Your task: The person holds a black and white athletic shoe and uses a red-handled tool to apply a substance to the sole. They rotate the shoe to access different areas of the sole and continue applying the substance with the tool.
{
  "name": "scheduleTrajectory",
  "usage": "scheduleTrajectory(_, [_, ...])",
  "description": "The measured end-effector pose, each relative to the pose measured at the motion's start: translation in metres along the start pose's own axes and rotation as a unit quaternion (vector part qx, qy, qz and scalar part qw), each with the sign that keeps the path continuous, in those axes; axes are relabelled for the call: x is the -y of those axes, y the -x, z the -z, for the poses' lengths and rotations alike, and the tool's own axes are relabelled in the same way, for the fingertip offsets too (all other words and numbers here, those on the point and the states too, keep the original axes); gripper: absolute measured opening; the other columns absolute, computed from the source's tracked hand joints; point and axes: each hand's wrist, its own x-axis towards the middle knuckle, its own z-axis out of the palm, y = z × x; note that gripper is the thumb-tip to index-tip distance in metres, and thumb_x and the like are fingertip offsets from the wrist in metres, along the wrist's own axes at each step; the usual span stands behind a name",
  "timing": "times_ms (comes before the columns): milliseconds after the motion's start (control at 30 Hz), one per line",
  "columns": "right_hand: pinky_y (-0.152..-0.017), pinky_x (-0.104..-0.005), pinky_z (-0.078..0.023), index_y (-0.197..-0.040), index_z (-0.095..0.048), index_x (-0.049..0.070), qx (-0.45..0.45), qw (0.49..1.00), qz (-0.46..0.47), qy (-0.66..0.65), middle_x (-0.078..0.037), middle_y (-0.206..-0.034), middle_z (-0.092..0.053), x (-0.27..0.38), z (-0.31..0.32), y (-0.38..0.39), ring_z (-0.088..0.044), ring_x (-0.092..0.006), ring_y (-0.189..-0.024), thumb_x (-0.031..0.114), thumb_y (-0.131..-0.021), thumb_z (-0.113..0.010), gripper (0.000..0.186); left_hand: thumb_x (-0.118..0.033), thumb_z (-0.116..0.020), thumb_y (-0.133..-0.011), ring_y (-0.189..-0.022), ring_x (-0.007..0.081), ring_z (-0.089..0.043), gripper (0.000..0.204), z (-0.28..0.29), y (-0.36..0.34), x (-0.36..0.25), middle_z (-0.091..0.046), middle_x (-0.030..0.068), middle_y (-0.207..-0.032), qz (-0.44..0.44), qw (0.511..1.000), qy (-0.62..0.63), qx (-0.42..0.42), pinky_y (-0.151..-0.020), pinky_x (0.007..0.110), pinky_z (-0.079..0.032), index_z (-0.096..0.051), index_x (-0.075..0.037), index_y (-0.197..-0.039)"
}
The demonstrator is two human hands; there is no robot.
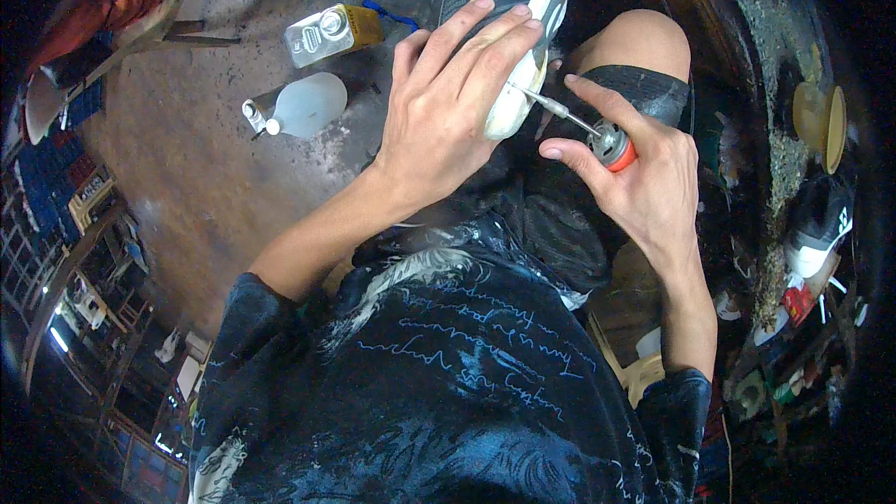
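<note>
Your left hand (pixel 439 121) wraps over the dark sports shoe (pixel 509 0), fingers spread along its upper and the palm pressing the white sole edge (pixel 513 98) toward you, so the shoe sits propped over your knee (pixel 635 51), up near the top of the view. Your right hand (pixel 644 177) is closed round a small tool with an orange-and-silver body (pixel 613 145), and its thin metal tip (pixel 541 101) meets the sole edge just below your left fingers. Keep the left hand clamped firmly so the shoe cannot roll, hold the tip low along the seam between sole and upper, and work in short, steady strokes rather than pushing hard; your left fingertips lie close to the point, so angle it away from them. On the floor (pixel 205 177) to your left lie two containers, near each other: a translucent white plastic bottle (pixel 303 105) on its side with its nozzle toward the left, and a flat metal can (pixel 331 33) with a yellow end and a round cap. The bottle looks mostly empty, though the view is too soft to be sure, and the can's contents are hidden. A second shoe (pixel 821 224) rests among clutter far to the right.
</note>
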Motion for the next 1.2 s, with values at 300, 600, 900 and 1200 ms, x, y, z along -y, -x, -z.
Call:
scheduleTrajectory(300, [-0.064,-0.0525,-0.062,-0.132,-0.082,0.021,-0.003,0.999,0.019,0.036,-0.021,-0.072,-0.076,-0.001,0.0009,0.0045,-0.079,-0.0433,-0.071,0.073,-0.089,-0.086,0.068,-0.005,-0.084,-0.088,-0.152,0.0287,-0.06,0.07,0.0005,0.0019,0.0016,-0.072,0.0046,-0.158,-0.002,1.0,-0.014,0.018,-0.112,0.051,-0.046,-0.069,-0.015,-0.155])
scheduleTrajectory(600, [-0.064,-0.0521,-0.063,-0.131,-0.083,0.021,-0.003,0.998,0.018,0.054,-0.02,-0.072,-0.076,-0.0012,0.0017,0.0095,-0.08,-0.0429,-0.07,0.073,-0.09,-0.086,0.067,-0.007,-0.083,-0.09,-0.152,0.0289,-0.06,0.066,-0.001,-0.0004,0.0028,-0.072,0.0036,-0.158,0.002,1.0,-0.025,0.014,-0.111,0.053,-0.047,-0.07,-0.016,-0.154])
scheduleTrajectory(900, [-0.065,-0.0526,-0.064,-0.131,-0.082,0.02,-0.011,0.998,0.002,0.061,-0.022,-0.075,-0.078,-0.0039,0.0006,0.0066,-0.081,-0.0436,-0.073,0.074,-0.091,-0.084,0.066,-0.005,-0.078,-0.092,-0.152,0.0302,-0.059,0.064,0.0,-0.0001,0.0005,-0.07,0.0034,-0.16,-0.005,0.998,-0.043,0.037,-0.112,0.056,-0.047,-0.069,-0.016,-0.155])
scheduleTrajectory(1200, [-0.06,-0.0525,-0.062,-0.134,-0.081,0.021,-0.018,0.997,0.013,0.076,-0.02,-0.075,-0.076,-0.0008,-0.0007,0.0098,-0.079,-0.0427,-0.067,0.074,-0.091,-0.084,0.068,-0.006,-0.075,-0.095,-0.155,0.0299,-0.056,0.061,0.0021,-0.0044,-0.0008,-0.068,0.004,-0.163,-0.006,0.996,-0.06,0.06,-0.112,0.058,-0.047,-0.069,-0.015,-0.154])
